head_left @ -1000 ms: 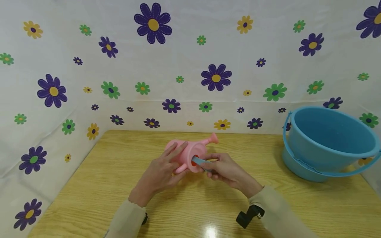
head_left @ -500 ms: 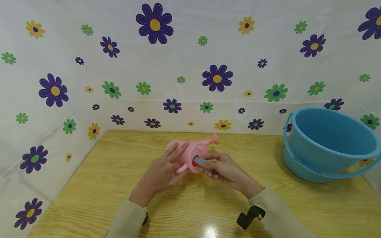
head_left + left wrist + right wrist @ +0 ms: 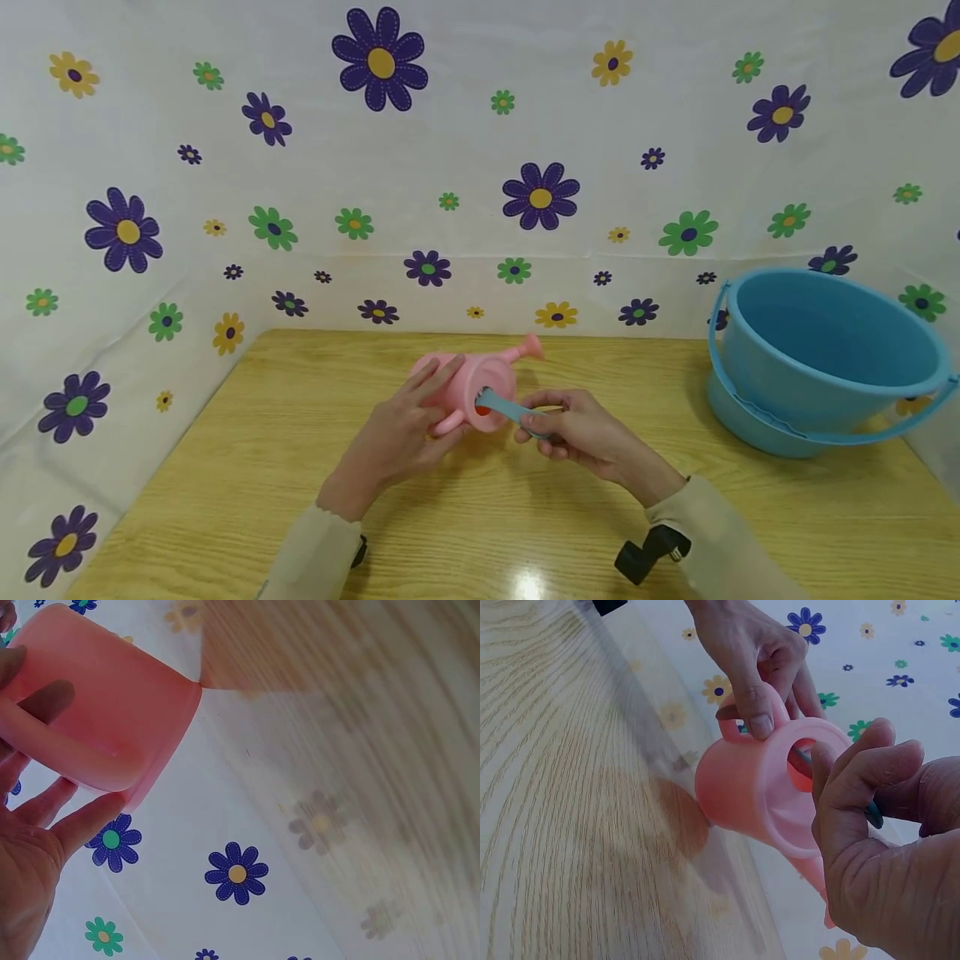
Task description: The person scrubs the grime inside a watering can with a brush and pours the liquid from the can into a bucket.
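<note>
A pink watering can (image 3: 456, 392) lies tipped on its side, its round opening facing me and its spout to the back right. My left hand (image 3: 397, 442) holds it by the body and looped handle (image 3: 71, 750), with fingers spread over the top. Between thumb and fingers, my right hand (image 3: 592, 433) pinches the light-blue handle (image 3: 510, 407) of a slim utensil. Its greyish far end reaches into the can's opening, so its kind is partly hidden. Something orange-red (image 3: 482, 410) shows inside the opening, below the utensil.
A large blue bucket (image 3: 787, 350) with its handle hanging down stands at the right of the wooden table (image 3: 247, 467). Behind and to the left hangs a white flower-print sheet (image 3: 450, 150). Black straps (image 3: 652, 552) circle the wrists.
My right hand has drawn back to the right, and more of the blue utensil shows outside the opening. My left hand keeps its hold on the can.
</note>
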A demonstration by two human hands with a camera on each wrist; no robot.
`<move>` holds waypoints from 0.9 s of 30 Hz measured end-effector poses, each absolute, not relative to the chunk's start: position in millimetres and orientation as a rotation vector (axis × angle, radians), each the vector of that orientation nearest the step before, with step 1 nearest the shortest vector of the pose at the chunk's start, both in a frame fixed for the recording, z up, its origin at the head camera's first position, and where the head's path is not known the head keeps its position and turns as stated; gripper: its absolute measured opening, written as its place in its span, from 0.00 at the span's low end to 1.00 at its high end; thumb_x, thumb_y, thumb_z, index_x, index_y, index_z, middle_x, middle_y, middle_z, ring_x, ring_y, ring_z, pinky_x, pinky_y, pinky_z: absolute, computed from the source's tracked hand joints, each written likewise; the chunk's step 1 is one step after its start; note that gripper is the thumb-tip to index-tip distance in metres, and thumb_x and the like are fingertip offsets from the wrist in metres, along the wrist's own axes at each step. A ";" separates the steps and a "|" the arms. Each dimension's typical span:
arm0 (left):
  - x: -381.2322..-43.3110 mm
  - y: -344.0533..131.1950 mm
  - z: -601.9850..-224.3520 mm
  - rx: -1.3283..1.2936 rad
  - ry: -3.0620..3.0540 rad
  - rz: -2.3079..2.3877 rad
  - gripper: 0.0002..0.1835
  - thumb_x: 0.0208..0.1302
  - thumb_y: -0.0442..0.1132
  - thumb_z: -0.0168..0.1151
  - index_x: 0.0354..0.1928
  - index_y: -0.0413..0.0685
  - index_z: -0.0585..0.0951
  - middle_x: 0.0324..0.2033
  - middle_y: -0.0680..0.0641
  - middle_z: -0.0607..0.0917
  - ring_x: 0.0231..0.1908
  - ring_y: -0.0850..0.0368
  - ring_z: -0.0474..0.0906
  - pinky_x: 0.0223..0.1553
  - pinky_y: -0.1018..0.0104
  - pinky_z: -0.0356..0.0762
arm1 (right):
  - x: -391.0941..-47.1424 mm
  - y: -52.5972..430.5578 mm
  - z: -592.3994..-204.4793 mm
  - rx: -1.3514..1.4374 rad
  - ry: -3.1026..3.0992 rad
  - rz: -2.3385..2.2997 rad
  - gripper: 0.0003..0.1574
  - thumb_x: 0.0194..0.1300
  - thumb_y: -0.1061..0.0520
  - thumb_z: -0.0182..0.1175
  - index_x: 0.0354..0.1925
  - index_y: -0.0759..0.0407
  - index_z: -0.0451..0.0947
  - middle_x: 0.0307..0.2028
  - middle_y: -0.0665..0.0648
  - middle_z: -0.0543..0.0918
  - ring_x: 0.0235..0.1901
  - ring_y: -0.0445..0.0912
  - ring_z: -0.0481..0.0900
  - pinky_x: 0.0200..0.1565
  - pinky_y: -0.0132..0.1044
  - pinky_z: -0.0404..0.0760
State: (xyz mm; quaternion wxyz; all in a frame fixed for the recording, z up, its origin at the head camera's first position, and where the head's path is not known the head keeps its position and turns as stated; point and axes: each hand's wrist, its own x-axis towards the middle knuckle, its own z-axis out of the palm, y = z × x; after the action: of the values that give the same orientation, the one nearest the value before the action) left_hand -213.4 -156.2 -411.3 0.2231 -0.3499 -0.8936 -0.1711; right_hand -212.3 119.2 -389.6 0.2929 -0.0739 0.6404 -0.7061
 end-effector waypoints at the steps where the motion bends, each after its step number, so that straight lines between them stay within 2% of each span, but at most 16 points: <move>1: -213.4 -156.2 -411.3 -0.966 -2.469 -0.477 0.15 0.59 0.48 0.76 0.22 0.46 0.87 0.72 0.43 0.74 0.73 0.35 0.68 0.56 0.50 0.85 | -212.1 119.7 -389.7 -0.197 1.705 -1.881 0.13 0.76 0.61 0.57 0.55 0.67 0.73 0.29 0.51 0.88 0.19 0.34 0.73 0.20 0.21 0.67; 7: -213.8 -156.2 -412.4 -0.965 -2.466 -0.479 0.13 0.58 0.48 0.77 0.28 0.45 0.90 0.72 0.44 0.74 0.72 0.36 0.69 0.55 0.51 0.86 | -212.3 119.3 -390.3 -0.197 1.725 -1.869 0.14 0.76 0.61 0.57 0.56 0.67 0.73 0.29 0.51 0.88 0.18 0.35 0.73 0.20 0.21 0.68; 11: -213.8 -156.2 -413.0 -0.972 -2.454 -0.470 0.14 0.58 0.48 0.77 0.24 0.46 0.88 0.72 0.43 0.75 0.72 0.36 0.70 0.55 0.51 0.85 | -212.1 116.4 -388.9 -0.192 1.774 -1.852 0.16 0.76 0.61 0.57 0.57 0.68 0.73 0.30 0.52 0.88 0.18 0.35 0.72 0.20 0.22 0.68; 14: -213.8 -156.3 -413.2 -0.974 -2.451 -0.473 0.14 0.58 0.48 0.77 0.26 0.45 0.89 0.72 0.43 0.75 0.72 0.36 0.69 0.55 0.51 0.85 | -212.0 113.8 -388.5 -0.186 1.816 -1.839 0.16 0.76 0.61 0.57 0.57 0.68 0.73 0.30 0.53 0.88 0.19 0.36 0.72 0.20 0.22 0.69; 18: -213.1 -156.6 -412.2 -0.972 -2.476 -0.466 0.15 0.59 0.48 0.76 0.38 0.44 0.92 0.72 0.44 0.74 0.73 0.37 0.68 0.58 0.50 0.84 | -212.1 110.6 -388.7 -0.192 1.879 -1.821 0.17 0.75 0.61 0.58 0.58 0.69 0.74 0.31 0.54 0.88 0.19 0.37 0.73 0.21 0.24 0.69; 22: -212.2 -155.9 -411.2 -0.978 -2.487 -0.446 0.17 0.60 0.49 0.75 0.45 0.44 0.91 0.73 0.45 0.74 0.73 0.37 0.68 0.59 0.51 0.83 | -212.1 107.4 -388.0 -0.229 1.938 -1.802 0.18 0.74 0.61 0.59 0.58 0.70 0.74 0.30 0.54 0.88 0.18 0.37 0.73 0.21 0.25 0.70; 24: -212.0 -155.4 -411.2 -0.985 -2.479 -0.445 0.17 0.61 0.49 0.74 0.46 0.44 0.91 0.72 0.45 0.74 0.72 0.37 0.69 0.57 0.52 0.84 | -212.3 105.8 -387.6 -0.252 1.963 -1.792 0.19 0.74 0.61 0.60 0.58 0.70 0.75 0.29 0.53 0.87 0.18 0.37 0.73 0.21 0.25 0.70; 27: -211.1 -155.0 -410.9 -0.998 -2.471 -0.443 0.15 0.61 0.49 0.74 0.41 0.44 0.91 0.72 0.44 0.74 0.72 0.36 0.69 0.56 0.52 0.85 | -212.4 103.3 -387.6 -0.285 2.001 -1.778 0.19 0.73 0.61 0.60 0.58 0.70 0.75 0.27 0.52 0.87 0.17 0.37 0.72 0.20 0.25 0.69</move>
State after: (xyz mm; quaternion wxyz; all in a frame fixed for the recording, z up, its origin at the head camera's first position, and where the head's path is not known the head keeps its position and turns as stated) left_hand -211.1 -155.0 -410.9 0.2184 -0.3606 -0.8926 -0.1599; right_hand -212.4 103.3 -387.6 0.2232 -0.1033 0.7246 -0.6438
